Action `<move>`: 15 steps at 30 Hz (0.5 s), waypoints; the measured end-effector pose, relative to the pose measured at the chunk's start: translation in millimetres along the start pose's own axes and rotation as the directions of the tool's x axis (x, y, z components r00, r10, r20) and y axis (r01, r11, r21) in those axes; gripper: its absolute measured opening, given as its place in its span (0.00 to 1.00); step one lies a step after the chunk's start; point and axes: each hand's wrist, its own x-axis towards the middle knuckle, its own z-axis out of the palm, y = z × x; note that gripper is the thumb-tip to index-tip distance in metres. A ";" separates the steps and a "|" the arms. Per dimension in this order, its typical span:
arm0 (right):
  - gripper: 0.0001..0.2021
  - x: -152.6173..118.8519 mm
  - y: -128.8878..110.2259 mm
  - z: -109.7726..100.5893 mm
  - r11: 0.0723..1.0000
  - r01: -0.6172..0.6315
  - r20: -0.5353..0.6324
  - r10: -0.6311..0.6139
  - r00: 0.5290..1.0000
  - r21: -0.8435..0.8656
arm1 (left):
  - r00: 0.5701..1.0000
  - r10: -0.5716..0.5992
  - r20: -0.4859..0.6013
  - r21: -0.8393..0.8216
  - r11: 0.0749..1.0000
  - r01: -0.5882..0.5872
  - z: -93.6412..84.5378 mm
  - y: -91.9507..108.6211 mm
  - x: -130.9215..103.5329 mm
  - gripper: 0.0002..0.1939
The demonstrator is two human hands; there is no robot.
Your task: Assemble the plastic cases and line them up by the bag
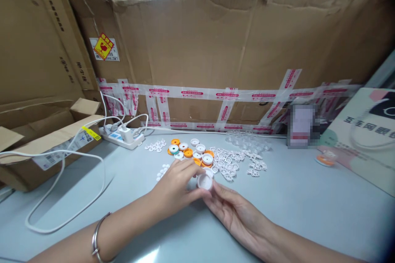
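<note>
Left hand (177, 183): fingers clamped on 1 white cup (204, 182).
Right hand (235, 212): thumb and fingers gripping its right side.
Cup position: mid-table (296, 205), nearer than caps (188, 153).
Caps: over 10, overlapping; exact count unclear.
Power strip (133, 144): 1, far edge, left.

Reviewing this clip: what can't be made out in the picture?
Head view throughout:
White round cap: its far side faces away; the left hand and right hand cover parts of it.
Upright object at back right: pixelation hides its identity.
Clear plastic pieces: blurred and overlapping, uncountable.
Open cardboard box: cut off by the left edge.
</note>
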 end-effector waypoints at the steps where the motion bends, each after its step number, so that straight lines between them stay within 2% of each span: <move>1: 0.07 0.1 0.0 0.1 1.000 -0.003 -0.002 0.003 1.000 -0.006 | 1.000 0.003 0.009 -0.006 1.000 -0.003 -0.7 0.0 0.1 0.12; 6: 0.07 0.9 0.2 0.3 1.000 -0.014 -0.005 0.013 1.000 -0.013 | 0.998 0.022 0.065 -0.048 0.999 -0.019 -4.8 0.6 0.3 0.12; 11: 0.07 -0.2 0.0 0.1 0.999 -0.020 -0.013 0.020 1.000 -0.024 | 0.998 0.004 0.067 -0.075 0.997 0.001 -5.5 0.9 0.0 0.12; 15: 0.07 -0.3 -0.2 -0.1 0.999 -0.014 -0.013 0.014 1.000 -0.045 | 0.995 0.036 0.089 -0.154 0.988 -0.022 -5.8 -2.5 -1.1 0.11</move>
